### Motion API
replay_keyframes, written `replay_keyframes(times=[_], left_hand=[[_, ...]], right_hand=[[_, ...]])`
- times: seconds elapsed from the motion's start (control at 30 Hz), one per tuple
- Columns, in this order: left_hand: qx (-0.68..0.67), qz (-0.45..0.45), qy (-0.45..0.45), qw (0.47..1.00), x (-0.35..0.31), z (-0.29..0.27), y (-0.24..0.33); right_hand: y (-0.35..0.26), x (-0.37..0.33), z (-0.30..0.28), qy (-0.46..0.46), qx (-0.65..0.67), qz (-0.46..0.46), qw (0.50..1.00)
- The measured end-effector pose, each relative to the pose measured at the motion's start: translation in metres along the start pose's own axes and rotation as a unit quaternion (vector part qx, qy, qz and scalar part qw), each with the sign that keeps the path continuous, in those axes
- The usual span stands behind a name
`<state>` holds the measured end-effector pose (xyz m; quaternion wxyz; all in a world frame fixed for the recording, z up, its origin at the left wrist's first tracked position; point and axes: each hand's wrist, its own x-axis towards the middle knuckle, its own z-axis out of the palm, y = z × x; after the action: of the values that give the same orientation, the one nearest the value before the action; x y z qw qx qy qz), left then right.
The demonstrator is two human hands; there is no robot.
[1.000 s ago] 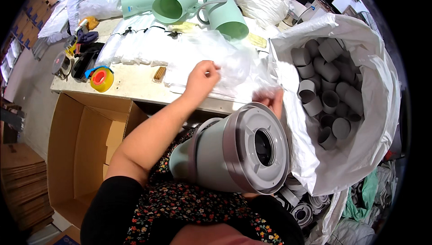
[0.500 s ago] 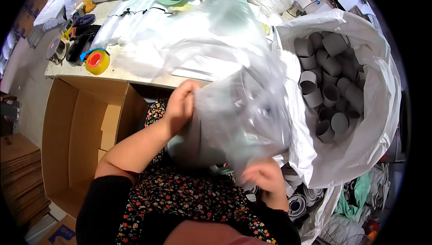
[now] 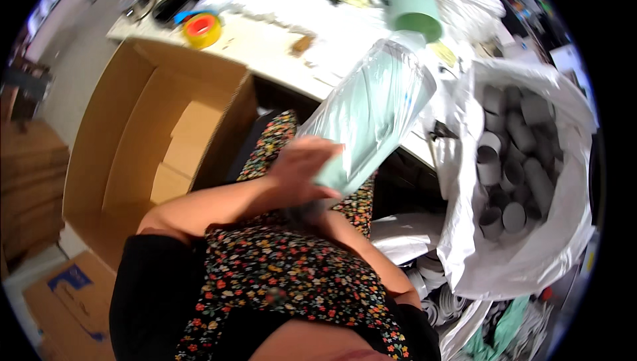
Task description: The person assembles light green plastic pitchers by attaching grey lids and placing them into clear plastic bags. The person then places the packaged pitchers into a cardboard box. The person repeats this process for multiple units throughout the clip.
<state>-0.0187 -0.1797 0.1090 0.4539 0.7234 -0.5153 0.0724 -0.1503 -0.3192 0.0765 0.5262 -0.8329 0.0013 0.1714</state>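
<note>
A pale green cylindrical vessel (image 3: 371,109) in a clear plastic bag slants up from my lap toward the table edge. Its bagged far end is puffed and shiny. My left hand (image 3: 305,168) wraps round the near end, its fingers on top and its thumb underneath, somewhat blurred. Below it my right hand (image 3: 310,214) is at the vessel's bottom end; smeared and mostly hidden behind the left, its fingers do not show.
An open cardboard box (image 3: 126,135) stands at my left. On the right a white sack (image 3: 458,228) holds several grey cylinders (image 3: 514,217). More green vessels (image 3: 413,12), plastic bags and a yellow tape roll (image 3: 202,30) lie on the table (image 3: 265,49). Flattened cardboard (image 3: 33,188) is stacked far left.
The loose, blurred plastic bag now sits round the green vessel, which points up and away to the right. My right hand has come in beneath my left. The view has shifted.
</note>
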Motion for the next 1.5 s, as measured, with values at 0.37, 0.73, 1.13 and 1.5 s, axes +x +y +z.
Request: replay_keyframes(times=[0.37, 0.73, 1.13, 1.5], left_hand=[[-0.155, -0.290, 0.166, 0.930, -0.005, -0.118, -0.021], [0.130, -0.623, 0.138, 0.759, -0.207, -0.244, 0.012], [0.296, -0.740, -0.327, 0.508, -0.418, -0.084, -0.118], [0.236, -0.703, -0.280, 0.609, -0.424, -0.095, -0.108]], right_hand=[[-0.105, 0.037, -0.053, -0.243, 0.062, -0.172, 0.953], [-0.029, 0.056, -0.069, -0.111, 0.187, 0.034, 0.975], [-0.010, 0.005, -0.092, -0.068, 0.106, 0.150, 0.981], [0.089, 0.005, -0.142, 0.212, -0.260, 0.076, 0.939]])
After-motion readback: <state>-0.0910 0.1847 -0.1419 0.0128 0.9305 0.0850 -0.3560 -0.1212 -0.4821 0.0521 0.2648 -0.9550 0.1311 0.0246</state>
